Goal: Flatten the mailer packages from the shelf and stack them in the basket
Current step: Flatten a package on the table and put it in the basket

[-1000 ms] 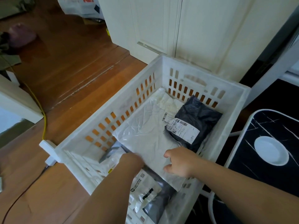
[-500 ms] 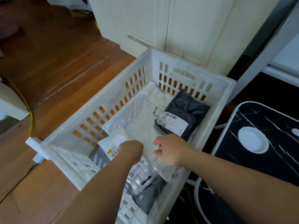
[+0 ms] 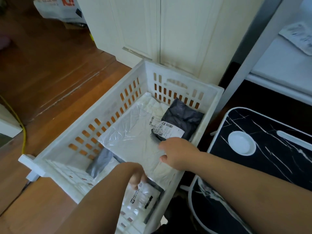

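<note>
A white slotted plastic basket [image 3: 94, 132] sits on a reddish-brown wooden floor [image 3: 50, 70], its far end close to a cream panelled cabinet door [image 3: 152, 31]. Inside it lie several mailer packages. A large crinkled white plastic mailer [image 3: 135, 139] covers most of the basket's bottom and lies fairly flat. A dark grey plastic mailer with a white shipping label [image 3: 182, 119] rests on the white one in the far right corner, against the basket's walls. At the near end, a grey mailer with a white printed label [image 3: 143, 198] lies partly under the white one, and another grey edge [image 3: 101, 161] shows near the left wall.

The left hand [image 3: 136, 174] reaches into the near end with its fingers curled down where the white mailer's near edge meets the labelled grey one; whether it pinches either of them cannot be told from this angle. The right hand [image 3: 177, 152] hovers over the right side of the white mailer, just in front of the dark grey one, with its fingers loosely bent and its thumb apart, holding nothing.

Right of the basket stands a black marble-patterned surface with a white rim [image 3: 270, 149]. A white shelf [image 3: 278, 65] above it holds 1 more white mailer [image 3: 298, 38]. A yellow cable [image 3: 23, 135] runs along the floor at left.
</note>
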Demonstrator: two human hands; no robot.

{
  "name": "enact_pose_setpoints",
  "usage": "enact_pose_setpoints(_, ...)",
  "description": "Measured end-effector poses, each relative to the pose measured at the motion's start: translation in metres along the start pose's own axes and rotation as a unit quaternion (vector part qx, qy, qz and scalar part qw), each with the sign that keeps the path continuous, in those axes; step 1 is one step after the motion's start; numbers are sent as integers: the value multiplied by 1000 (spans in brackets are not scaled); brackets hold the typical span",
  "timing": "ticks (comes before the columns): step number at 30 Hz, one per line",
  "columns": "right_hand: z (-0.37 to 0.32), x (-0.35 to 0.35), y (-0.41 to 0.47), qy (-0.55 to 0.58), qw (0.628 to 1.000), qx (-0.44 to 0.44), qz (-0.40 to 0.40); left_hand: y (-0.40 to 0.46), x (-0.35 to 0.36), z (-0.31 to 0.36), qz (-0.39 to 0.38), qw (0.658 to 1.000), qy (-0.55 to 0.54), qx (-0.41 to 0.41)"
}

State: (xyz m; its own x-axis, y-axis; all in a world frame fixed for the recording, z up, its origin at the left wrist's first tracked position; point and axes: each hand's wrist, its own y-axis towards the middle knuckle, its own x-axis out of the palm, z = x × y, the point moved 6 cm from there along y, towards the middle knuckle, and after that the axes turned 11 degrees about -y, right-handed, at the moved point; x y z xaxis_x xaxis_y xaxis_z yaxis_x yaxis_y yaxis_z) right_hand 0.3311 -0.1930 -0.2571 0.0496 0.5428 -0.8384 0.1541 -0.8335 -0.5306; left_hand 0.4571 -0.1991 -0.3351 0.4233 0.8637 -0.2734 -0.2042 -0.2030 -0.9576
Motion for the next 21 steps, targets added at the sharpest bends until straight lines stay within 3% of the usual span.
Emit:
enact_pose_setpoints(2,11,-13,-16,-2,999,20,38,-14,-15,-2,8,999,-46,-19)
enact_pose_setpoints(4,25,-28,-36,7,995,48,91,-34,-40,5,62,997,-40,-19)
enact_pose_setpoints(8,64,-49,-86,7,983,101,154,-91,-112,56,300,952,39,34)
enact_pose_setpoints(11,111,-59,-137,3,971,161,174,-141,-149,123,394,913,41,96)
enact_pose_setpoints(15,186,-57,-213,19,943,262,203,-179,-168,223,435,878,13,199)
enact_pose_setpoints(21,286,-16,-331,72,885,401,223,-188,-148,365,382,857,-29,346)
